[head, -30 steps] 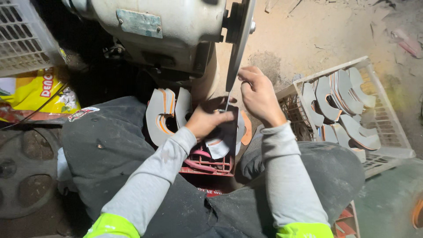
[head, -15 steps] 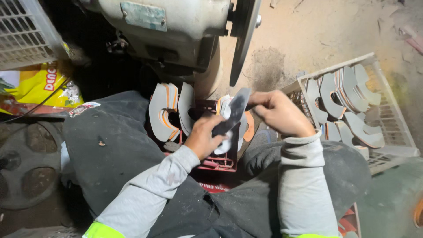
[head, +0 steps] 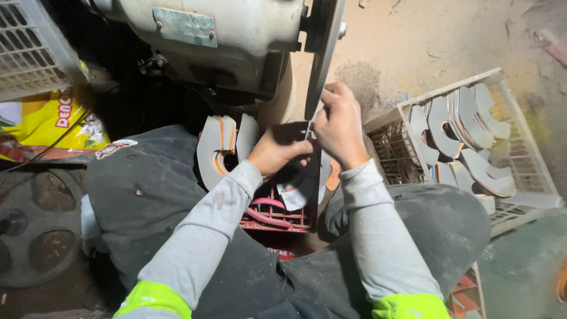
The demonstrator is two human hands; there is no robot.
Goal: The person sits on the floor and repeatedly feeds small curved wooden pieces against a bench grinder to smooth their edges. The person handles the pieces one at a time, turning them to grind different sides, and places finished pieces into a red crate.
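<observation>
Both hands, left (head: 282,155) and right (head: 338,125), grip a curved grey piece (head: 304,183), fingers closed, at the wheel (head: 323,56); steady, light pressure seems wise.

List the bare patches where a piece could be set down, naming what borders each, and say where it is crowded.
Free: the dusty floor between the grinding wheel and the white crate. Crowded: the white crate, stacked with curved pieces; the red crate between the knees; and the wheel edge, where the left hand and right hand hold a thin piece.
</observation>
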